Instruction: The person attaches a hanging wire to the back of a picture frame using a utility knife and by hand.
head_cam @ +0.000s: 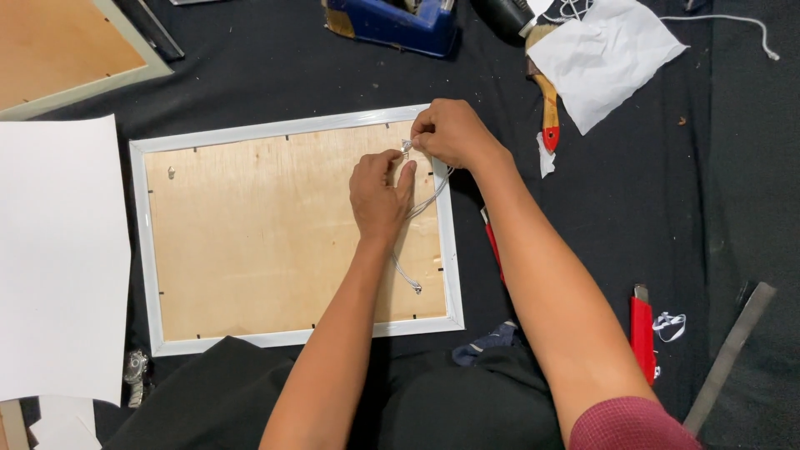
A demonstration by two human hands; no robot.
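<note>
Plywood-backed white frame [147,250]: both hands, left hand [379,196] and right hand [450,133], pinch thin grey cord [410,279], seemingly at a small metal fitting.

Left of the frame [296,229]: a sheet [58,258]. Right: a cutter [642,329]. Behind: a tape dispenser [392,23]. On it: both hands.

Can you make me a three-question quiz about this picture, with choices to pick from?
1. Where does the white frame lie?
A. on a dark cloth
B. on grass
C. in a sink

2. What colour is the brush handle?
A. green
B. yellow with a red end
C. purple

3. What are the left hand and right hand doing?
A. resting flat, apart
B. pinching a thin white cord
C. holding a cup

Answers: 1 A, dark cloth shows all around the frame. 2 B, yellow wood with a red tip. 3 B, both sets of fingertips meet at the cord near the frame's upper right edge.
</note>
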